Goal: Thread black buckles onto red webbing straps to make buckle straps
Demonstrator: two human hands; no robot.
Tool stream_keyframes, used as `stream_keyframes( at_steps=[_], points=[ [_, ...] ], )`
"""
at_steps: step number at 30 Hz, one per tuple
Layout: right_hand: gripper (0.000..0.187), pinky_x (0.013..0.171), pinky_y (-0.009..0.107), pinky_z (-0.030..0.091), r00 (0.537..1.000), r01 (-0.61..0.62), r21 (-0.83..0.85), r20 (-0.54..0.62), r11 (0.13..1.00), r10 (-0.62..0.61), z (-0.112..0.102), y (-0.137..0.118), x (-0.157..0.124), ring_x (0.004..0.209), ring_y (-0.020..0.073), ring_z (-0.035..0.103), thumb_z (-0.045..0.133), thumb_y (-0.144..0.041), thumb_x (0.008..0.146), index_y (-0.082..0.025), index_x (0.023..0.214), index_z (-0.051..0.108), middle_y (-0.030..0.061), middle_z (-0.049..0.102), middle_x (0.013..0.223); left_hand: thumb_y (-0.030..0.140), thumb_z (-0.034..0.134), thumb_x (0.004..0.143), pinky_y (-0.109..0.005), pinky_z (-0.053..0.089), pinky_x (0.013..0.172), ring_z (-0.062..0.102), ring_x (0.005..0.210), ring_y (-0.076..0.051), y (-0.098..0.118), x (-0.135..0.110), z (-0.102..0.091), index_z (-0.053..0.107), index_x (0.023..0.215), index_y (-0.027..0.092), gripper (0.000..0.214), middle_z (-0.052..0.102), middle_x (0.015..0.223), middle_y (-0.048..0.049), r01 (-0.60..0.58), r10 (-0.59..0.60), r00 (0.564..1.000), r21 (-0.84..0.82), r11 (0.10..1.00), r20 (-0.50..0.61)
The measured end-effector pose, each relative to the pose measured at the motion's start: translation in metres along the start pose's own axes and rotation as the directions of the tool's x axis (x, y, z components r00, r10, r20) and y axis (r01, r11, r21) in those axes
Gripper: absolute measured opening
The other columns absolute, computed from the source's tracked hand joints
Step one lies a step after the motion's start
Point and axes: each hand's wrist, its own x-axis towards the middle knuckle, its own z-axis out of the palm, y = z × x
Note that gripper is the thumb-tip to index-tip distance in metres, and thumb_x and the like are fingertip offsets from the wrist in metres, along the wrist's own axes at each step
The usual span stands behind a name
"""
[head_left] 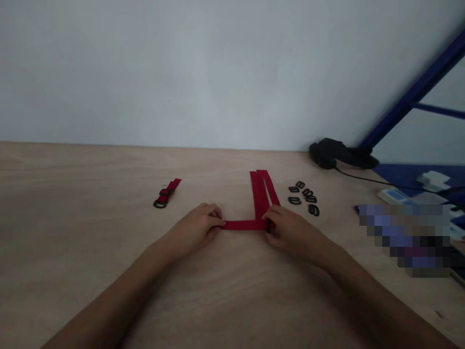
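A red webbing strap [240, 225] runs level between my two hands, low over the wooden table. Its left end is pinched in the fingers of my left hand [203, 223]. My right hand [286, 228] is closed around the other end, where a small black buckle [268, 225] shows at the fingertips. Just beyond, further red straps [258, 194] lie lengthwise, partly covered by my right hand. Off to the left rests a short red strap [173, 186] fitted with a black slider [165, 192] and a black D-ring [160, 204].
Several loose black buckles and rings [301, 200] lie right of the straps. A black object with a cable [341, 152] sits against the wall at the back right. Blurred-out items [410, 237] and a pale box [395, 197] occupy the right side of the table [90, 242].
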Motion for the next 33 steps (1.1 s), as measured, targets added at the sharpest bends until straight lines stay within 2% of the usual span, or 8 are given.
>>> stream_keyframes(
  at_steps=[5, 9, 13, 17, 20, 24, 28, 33],
  points=[
    [0.020, 0.071, 0.029, 0.048, 1.000, -0.003, 0.170, 0.004, 0.985, 0.003, -0.002, 0.000, 0.002, 0.079, 0.0193, 0.062, 0.062, -0.013, 0.074, -0.016, 0.093, 0.065, 0.0065, 0.066, 0.090, 0.024, 0.061, 0.085, -0.038, 0.044, 0.100, 0.052, 0.113, -0.024, 0.000, -0.003, -0.005, 0.057, 0.125, 0.013, 0.042, 0.058, 0.121, -0.0131, 0.057, -0.059, 0.998, -0.086, 0.995, -0.022],
    [0.034, 0.072, 0.030, 0.051, 0.998, -0.001, 0.363, -0.059, 0.932, 0.024, 0.007, -0.004, 0.002, 0.081, 0.0189, 0.065, 0.065, -0.020, 0.076, -0.017, 0.108, 0.056, 0.0074, 0.068, 0.097, 0.032, 0.063, 0.085, -0.040, 0.042, 0.102, 0.051, 0.116, -0.025, 0.004, 0.000, 0.000, 0.056, 0.128, 0.014, 0.047, 0.056, 0.125, -0.0140, -0.019, 0.014, 0.999, -0.116, 0.993, -0.042],
    [0.037, 0.077, 0.031, 0.051, 0.987, 0.070, 0.451, -0.161, 0.890, 0.004, 0.013, -0.013, 0.000, 0.089, 0.0193, 0.065, 0.065, -0.023, 0.076, -0.020, 0.108, 0.047, 0.0080, 0.066, 0.102, 0.033, 0.058, 0.090, -0.041, 0.045, 0.096, 0.055, 0.110, -0.026, 0.015, 0.007, 0.010, 0.058, 0.126, 0.017, 0.040, 0.062, 0.117, -0.0131, -0.121, 0.116, 0.992, -0.100, 0.988, -0.059],
    [0.031, 0.069, 0.028, 0.049, 0.980, 0.125, 0.388, -0.191, 0.913, -0.053, 0.015, -0.016, 0.000, 0.077, 0.0165, 0.063, 0.059, -0.015, 0.076, -0.018, 0.106, 0.051, 0.0059, 0.065, 0.092, 0.022, 0.044, 0.096, -0.030, 0.050, 0.082, 0.061, 0.092, -0.019, 0.022, 0.010, 0.011, 0.067, 0.111, 0.017, 0.028, 0.066, 0.099, -0.0102, -0.201, 0.197, 0.980, -0.112, 0.973, -0.040],
    [0.015, 0.064, 0.025, 0.047, 0.970, 0.138, 0.353, -0.238, 0.925, -0.053, 0.012, -0.012, 0.001, 0.070, 0.0150, 0.061, 0.055, -0.014, 0.079, -0.018, 0.093, 0.059, 0.0033, 0.065, 0.082, 0.021, 0.046, 0.094, -0.031, 0.051, 0.079, 0.062, 0.087, -0.019, 0.016, 0.008, 0.007, 0.070, 0.100, 0.015, 0.026, 0.067, 0.094, -0.0103, -0.232, 0.232, 0.970, 0.000, 0.973, -0.073],
    [0.015, 0.063, 0.026, 0.046, 0.915, -0.009, 0.325, -0.379, 0.946, 0.139, 0.000, 0.001, 0.002, 0.072, 0.0166, 0.062, 0.050, -0.020, 0.088, -0.019, 0.090, 0.064, 0.0038, 0.068, 0.082, 0.021, 0.045, 0.093, -0.031, 0.053, 0.079, 0.064, 0.090, -0.020, 0.000, 0.002, 0.000, 0.069, 0.106, 0.013, 0.028, 0.068, 0.103, -0.0120, -0.187, 0.202, 0.971, 0.119, 0.975, -0.126],
    [0.019, 0.075, 0.032, 0.049, 0.955, -0.072, 0.107, -0.280, 0.992, 0.100, -0.010, 0.023, 0.005, 0.080, 0.0208, 0.063, 0.049, -0.021, 0.090, -0.017, 0.087, 0.068, 0.0085, 0.067, 0.087, 0.019, 0.045, 0.093, -0.032, 0.052, 0.082, 0.062, 0.094, -0.020, -0.005, 0.002, -0.003, 0.068, 0.109, 0.017, 0.029, 0.067, 0.104, -0.0106, -0.101, 0.124, 0.968, 0.112, 0.989, -0.217],
    [0.023, 0.084, 0.037, 0.049, 0.924, -0.356, -0.138, -0.198, 0.924, 0.327, -0.016, 0.069, 0.006, 0.092, 0.0274, 0.064, 0.052, -0.018, 0.087, -0.010, 0.100, 0.069, 0.0170, 0.066, 0.100, 0.027, 0.050, 0.093, -0.033, 0.049, 0.082, 0.056, 0.094, -0.021, 0.007, 0.005, 0.003, 0.071, 0.105, 0.021, 0.025, 0.062, 0.101, -0.0099, -0.113, 0.119, 0.986, 0.056, 0.992, -0.118]
  ],
)
